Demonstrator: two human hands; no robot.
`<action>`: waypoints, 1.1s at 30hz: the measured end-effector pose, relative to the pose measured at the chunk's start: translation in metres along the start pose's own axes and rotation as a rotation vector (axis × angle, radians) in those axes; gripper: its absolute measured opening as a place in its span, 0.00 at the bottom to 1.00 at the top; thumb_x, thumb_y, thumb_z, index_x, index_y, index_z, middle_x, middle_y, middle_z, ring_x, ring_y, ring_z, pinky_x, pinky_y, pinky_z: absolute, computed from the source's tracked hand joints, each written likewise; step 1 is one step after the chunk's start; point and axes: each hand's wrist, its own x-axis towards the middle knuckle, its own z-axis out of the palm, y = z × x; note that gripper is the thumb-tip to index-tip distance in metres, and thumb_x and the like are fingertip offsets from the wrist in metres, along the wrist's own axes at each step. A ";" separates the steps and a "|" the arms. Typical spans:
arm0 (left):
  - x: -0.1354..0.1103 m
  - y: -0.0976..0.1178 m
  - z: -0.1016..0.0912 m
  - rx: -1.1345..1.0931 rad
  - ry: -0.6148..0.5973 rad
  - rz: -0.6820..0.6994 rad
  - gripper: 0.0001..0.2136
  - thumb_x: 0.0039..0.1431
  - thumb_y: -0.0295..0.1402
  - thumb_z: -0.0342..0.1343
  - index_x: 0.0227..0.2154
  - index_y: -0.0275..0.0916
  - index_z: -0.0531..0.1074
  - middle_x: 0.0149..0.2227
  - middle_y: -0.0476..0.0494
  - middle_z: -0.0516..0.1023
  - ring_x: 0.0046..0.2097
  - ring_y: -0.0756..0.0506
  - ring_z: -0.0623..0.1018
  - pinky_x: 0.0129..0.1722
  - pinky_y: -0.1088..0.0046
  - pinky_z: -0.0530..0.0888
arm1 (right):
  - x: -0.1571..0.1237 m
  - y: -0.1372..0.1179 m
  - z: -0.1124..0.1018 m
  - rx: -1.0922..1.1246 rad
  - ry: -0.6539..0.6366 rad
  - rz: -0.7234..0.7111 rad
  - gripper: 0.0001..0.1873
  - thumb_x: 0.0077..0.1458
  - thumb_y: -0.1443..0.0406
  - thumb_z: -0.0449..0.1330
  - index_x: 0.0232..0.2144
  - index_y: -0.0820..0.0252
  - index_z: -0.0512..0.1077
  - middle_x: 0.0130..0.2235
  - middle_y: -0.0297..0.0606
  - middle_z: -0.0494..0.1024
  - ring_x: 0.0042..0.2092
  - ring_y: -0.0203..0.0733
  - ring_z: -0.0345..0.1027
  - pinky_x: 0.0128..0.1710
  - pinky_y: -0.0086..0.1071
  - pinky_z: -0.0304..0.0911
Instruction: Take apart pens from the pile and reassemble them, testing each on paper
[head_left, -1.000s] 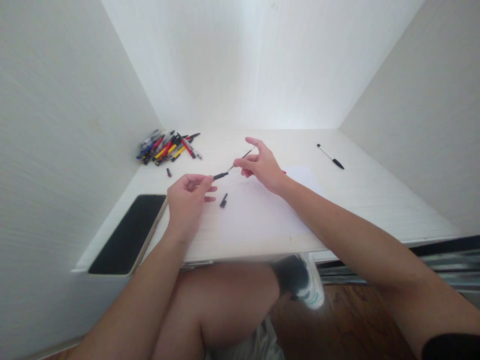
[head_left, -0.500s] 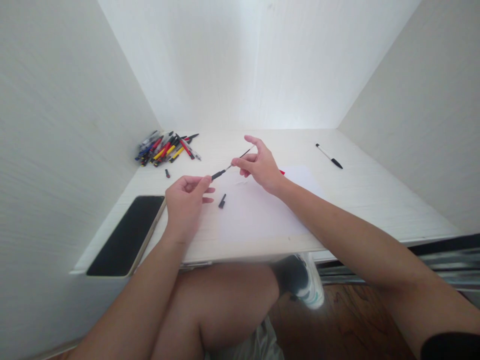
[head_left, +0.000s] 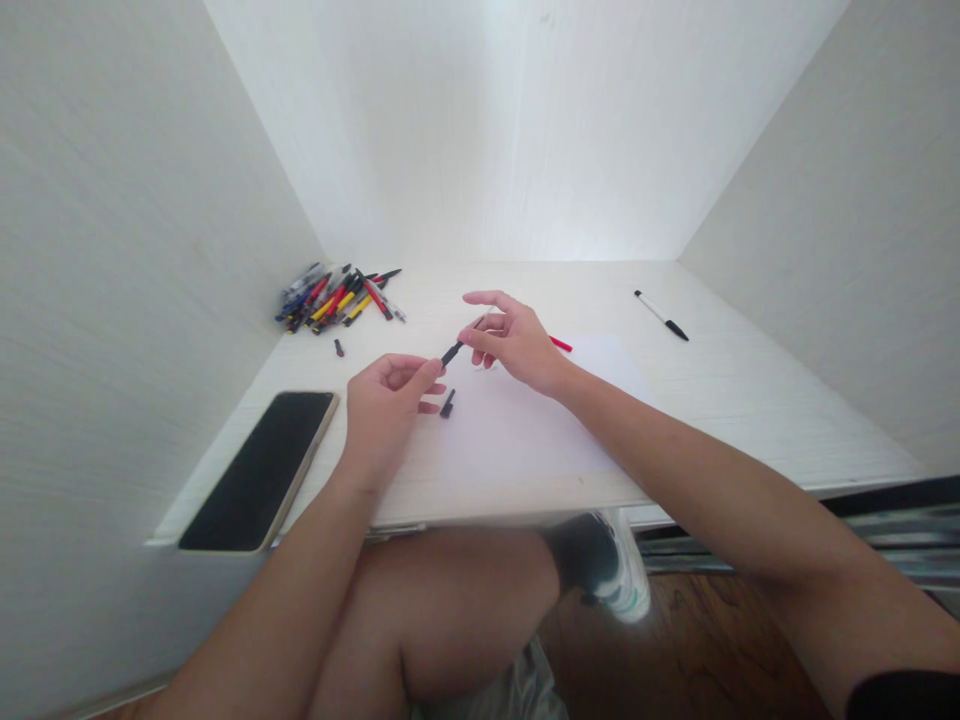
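My left hand (head_left: 390, 395) and my right hand (head_left: 510, 340) meet above the white desk (head_left: 750, 400), both pinching one thin black pen part (head_left: 452, 352). The left fingertips grip its lower black end. The right thumb and fingers close on its upper end, and most of the refill is hidden inside that hand. A small black pen piece (head_left: 447, 404) lies on the sheet of white paper (head_left: 525, 420) just below my hands. A red pen piece (head_left: 559, 344) pokes out behind my right hand.
A heap of several red, yellow, blue and black pens (head_left: 337, 296) lies at the back left, with a small dark cap (head_left: 339, 348) near it. A phone (head_left: 262, 470) lies face up at the front left edge. A white pen with black tip (head_left: 661, 315) rests at the right.
My hands have come closer together. The thin refill that stretched between them is now mostly covered by my right hand, and only the short black end shows.
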 end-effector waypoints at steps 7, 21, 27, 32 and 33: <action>-0.002 0.000 -0.002 -0.015 -0.060 -0.009 0.13 0.52 0.39 0.68 0.36 0.36 0.79 0.34 0.41 0.84 0.30 0.46 0.82 0.27 0.75 0.76 | -0.001 -0.004 0.001 0.077 -0.034 0.038 0.18 0.56 0.60 0.67 0.48 0.58 0.74 0.41 0.39 0.84 0.32 0.36 0.77 0.27 0.28 0.69; -0.004 0.001 -0.002 -0.017 -0.226 -0.013 0.07 0.55 0.35 0.66 0.34 0.37 0.78 0.31 0.43 0.84 0.29 0.47 0.80 0.31 0.71 0.77 | -0.003 -0.005 0.001 0.167 -0.088 0.066 0.15 0.60 0.61 0.62 0.49 0.56 0.77 0.50 0.43 0.83 0.38 0.40 0.80 0.28 0.28 0.71; -0.005 0.004 -0.004 -0.019 -0.251 -0.034 0.07 0.52 0.32 0.67 0.32 0.36 0.77 0.30 0.44 0.83 0.30 0.48 0.80 0.35 0.71 0.78 | -0.005 -0.004 0.004 0.183 -0.124 0.087 0.14 0.61 0.61 0.62 0.49 0.57 0.77 0.52 0.43 0.83 0.40 0.41 0.81 0.30 0.29 0.74; -0.004 0.004 -0.004 -0.018 -0.255 -0.042 0.06 0.53 0.32 0.67 0.32 0.37 0.77 0.29 0.44 0.83 0.29 0.48 0.79 0.35 0.70 0.77 | -0.004 -0.001 0.002 0.216 -0.124 0.054 0.16 0.62 0.62 0.61 0.51 0.57 0.76 0.52 0.44 0.83 0.40 0.41 0.82 0.30 0.29 0.74; -0.003 0.004 -0.003 -0.021 -0.258 -0.045 0.06 0.53 0.32 0.67 0.32 0.37 0.77 0.29 0.44 0.83 0.29 0.48 0.79 0.35 0.70 0.77 | -0.003 -0.001 0.002 0.216 -0.112 0.049 0.16 0.63 0.61 0.61 0.52 0.57 0.75 0.52 0.44 0.83 0.40 0.41 0.82 0.30 0.29 0.74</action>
